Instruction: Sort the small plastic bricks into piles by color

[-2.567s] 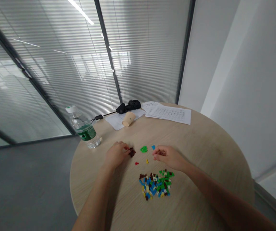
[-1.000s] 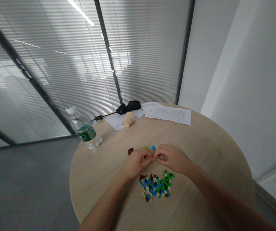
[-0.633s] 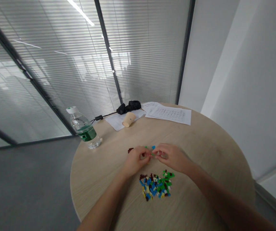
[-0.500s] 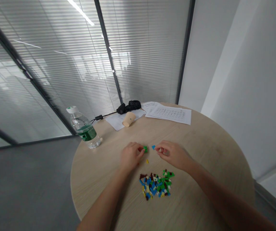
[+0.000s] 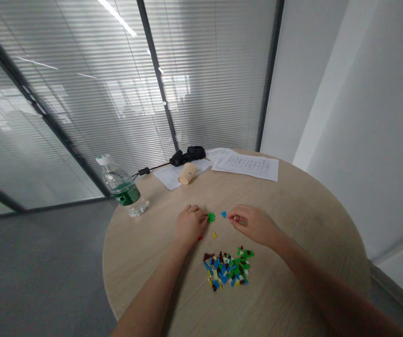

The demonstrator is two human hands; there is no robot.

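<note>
My left hand [image 5: 190,225] rests low over the round table, its fingers closed at the left edge of a small green toy brick [image 5: 211,217]. To its right, my right hand [image 5: 254,225] pinches a small blue toy brick [image 5: 224,214] at the fingertips. A narrow gap separates the two bricks. Just in front of them lies a loose yellow brick [image 5: 214,235]. A bit of a red brick [image 5: 200,238] shows beside my left hand, partly hidden by it. Nearer to me, a pile of mixed small bricks [image 5: 227,271] spreads between my forearms.
A water bottle [image 5: 126,191] stands at the table's left edge. Toward the back are a paper cup [image 5: 187,173] on its side, a black bundle [image 5: 195,153] with a cable, and printed sheets [image 5: 249,166]. Glass panels with blinds rise behind the wooden table [image 5: 314,215].
My left hand has shifted slightly left with its fingers drawn back, so more of the green brick and the red brick show. My right hand is nearly still.
</note>
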